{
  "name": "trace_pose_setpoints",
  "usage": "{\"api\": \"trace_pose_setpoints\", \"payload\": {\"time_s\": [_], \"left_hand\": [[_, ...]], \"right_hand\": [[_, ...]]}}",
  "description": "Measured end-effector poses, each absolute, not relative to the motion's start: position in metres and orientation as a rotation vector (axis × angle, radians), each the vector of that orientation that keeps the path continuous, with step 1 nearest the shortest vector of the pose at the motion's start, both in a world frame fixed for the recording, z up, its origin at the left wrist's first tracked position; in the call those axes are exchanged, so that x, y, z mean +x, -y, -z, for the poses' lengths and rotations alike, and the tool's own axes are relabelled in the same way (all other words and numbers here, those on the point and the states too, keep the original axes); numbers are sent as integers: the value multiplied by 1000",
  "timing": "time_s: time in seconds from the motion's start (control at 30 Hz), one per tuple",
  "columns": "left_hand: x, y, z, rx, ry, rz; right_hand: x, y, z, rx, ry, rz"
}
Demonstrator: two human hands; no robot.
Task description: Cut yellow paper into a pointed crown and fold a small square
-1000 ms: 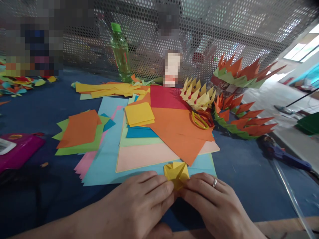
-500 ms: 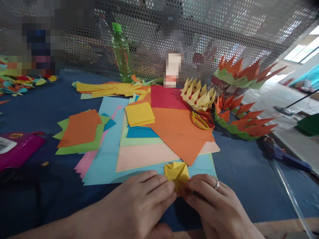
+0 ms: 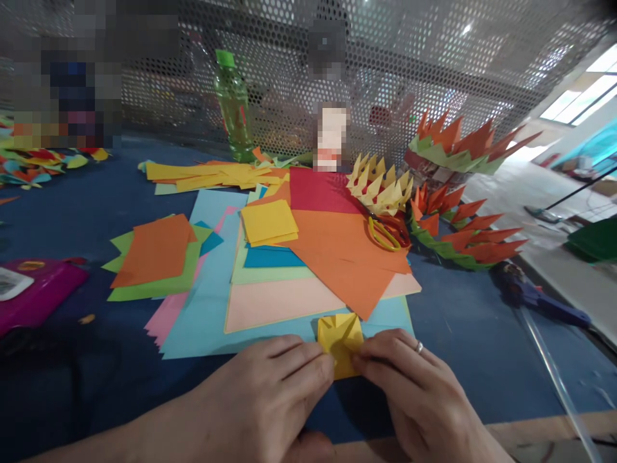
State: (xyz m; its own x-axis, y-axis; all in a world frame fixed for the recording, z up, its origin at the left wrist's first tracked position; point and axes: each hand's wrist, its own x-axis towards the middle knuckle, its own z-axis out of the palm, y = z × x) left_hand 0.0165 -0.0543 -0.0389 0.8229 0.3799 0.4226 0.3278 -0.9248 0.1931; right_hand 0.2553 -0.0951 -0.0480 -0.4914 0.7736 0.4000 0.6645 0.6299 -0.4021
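A small piece of folded yellow paper lies near the table's front edge, with creased flaps along its far side. My left hand pinches its left side, fingers pressed together. On the right side, the fingertips of my right hand, which wears a ring, grip the paper. Just beyond it lie stacked coloured sheets: light blue paper, pink paper and a large orange sheet. A pile of yellow paper squares rests on top of the stack.
Yellow-handled scissors lie beside a pale yellow paper crown. Orange-and-green paper crowns stand right of them. A glue gun with a clear stick is at right. Orange and green squares, a magenta object and a green bottle are leftward.
The yellow paper lies flatter and more of its near part shows. My right fingers have shifted slightly on its right side. The view has turned a little.
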Motion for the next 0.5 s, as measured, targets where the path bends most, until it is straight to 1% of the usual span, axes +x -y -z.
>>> {"api": "trace_pose_setpoints", "payload": {"time_s": [0.1, 0.2, 0.5], "left_hand": [[15, 54, 40, 2898, -555, -701], [13, 54, 43, 2925, -532, -722], [9, 52, 50, 3016, -522, -753]], "right_hand": [[258, 92, 48, -1118, 2294, -143], [254, 87, 46, -1218, 2356, -51], [251, 75, 35, -1352, 2397, -209]]}}
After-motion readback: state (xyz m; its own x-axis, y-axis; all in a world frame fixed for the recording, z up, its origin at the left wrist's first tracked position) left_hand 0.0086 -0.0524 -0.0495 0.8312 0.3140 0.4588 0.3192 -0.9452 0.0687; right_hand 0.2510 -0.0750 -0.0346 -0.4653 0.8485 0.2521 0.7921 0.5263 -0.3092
